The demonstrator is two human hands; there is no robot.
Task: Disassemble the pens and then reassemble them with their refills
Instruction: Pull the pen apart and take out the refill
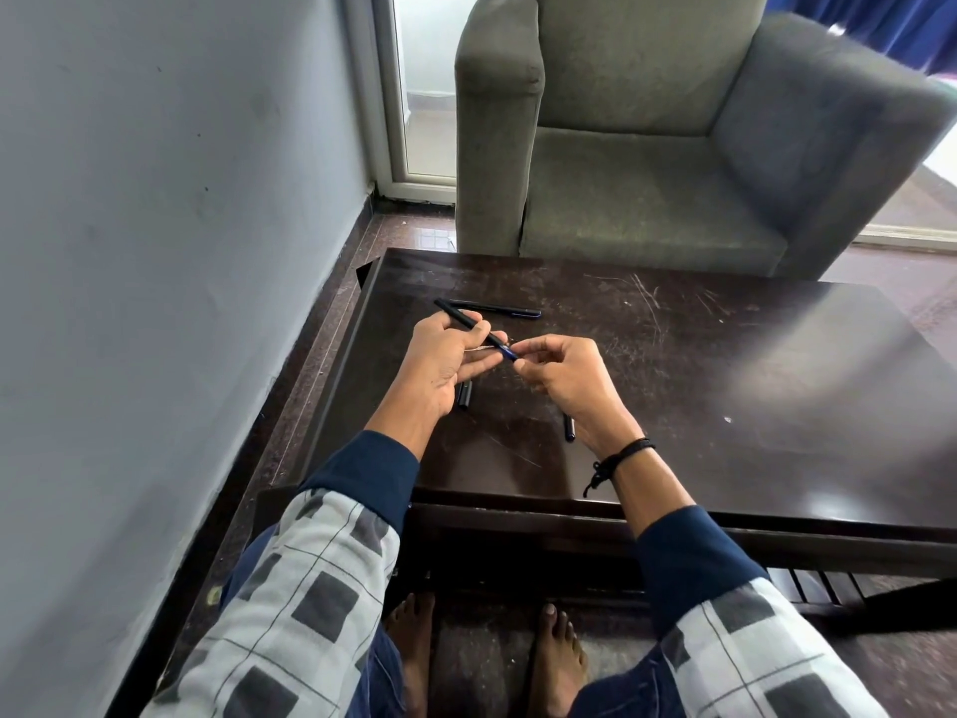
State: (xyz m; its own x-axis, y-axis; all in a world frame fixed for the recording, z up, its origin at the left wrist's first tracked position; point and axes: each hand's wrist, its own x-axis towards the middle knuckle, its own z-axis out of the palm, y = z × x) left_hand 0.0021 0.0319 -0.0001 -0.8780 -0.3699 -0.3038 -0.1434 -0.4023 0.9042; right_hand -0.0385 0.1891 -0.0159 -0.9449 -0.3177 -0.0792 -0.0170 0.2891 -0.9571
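My left hand (440, 362) grips a black pen barrel (461, 319) that slants up to the left above the dark table (725, 386). My right hand (562, 378) pinches the blue tip piece (510, 353) at the barrel's lower end. A thin pale refill (479, 348) lies across my left fingers. A whole black pen with a blue end (497, 308) rests on the table just behind my hands. Black pen parts (464, 395) lie under my left hand, and another dark piece (569, 428) lies beside my right wrist.
A grey armchair (647, 147) stands right behind the table's far edge. A grey wall (155, 251) runs along the left side. My bare feet (487, 660) are under the table's near edge. The table surface is scratched and glossy.
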